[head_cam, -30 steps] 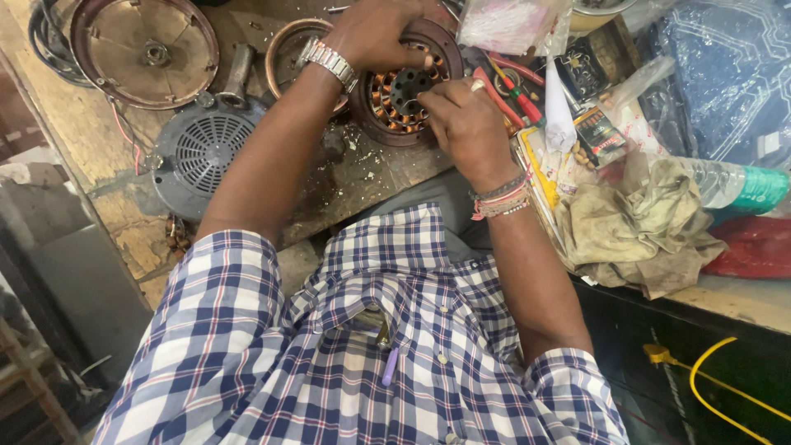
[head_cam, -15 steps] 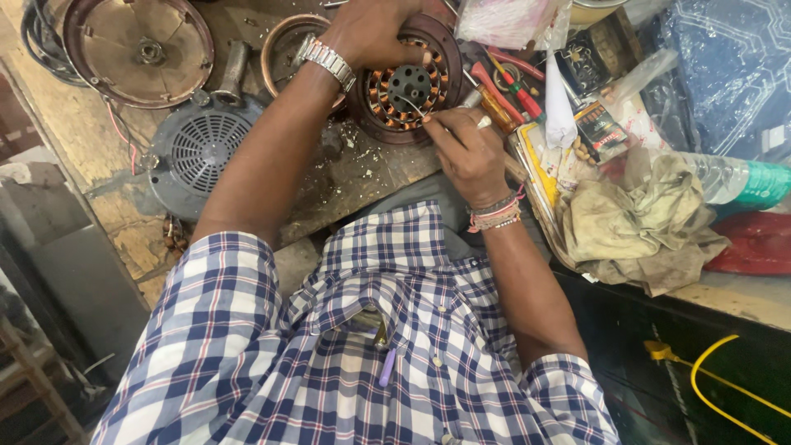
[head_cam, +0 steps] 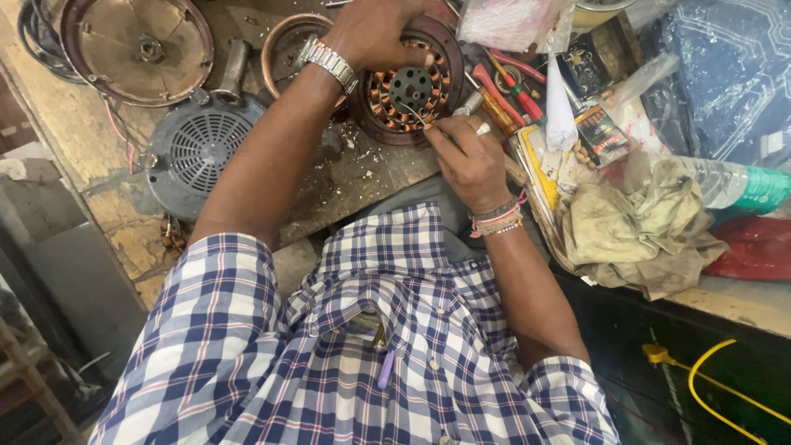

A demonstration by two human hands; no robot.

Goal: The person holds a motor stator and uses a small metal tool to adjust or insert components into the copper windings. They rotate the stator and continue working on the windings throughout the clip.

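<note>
Head view shows the left hand pressing on the round motor part on the bench. The right hand pinches a thin wire at its coils. It looks heavy and hard, so hold the rim; the wires look easy to break.

Your left hand covers the top rim of the motor stator, and its fingertips run off the frame's upper edge. What your right hand pinches is too small to tell.
</note>
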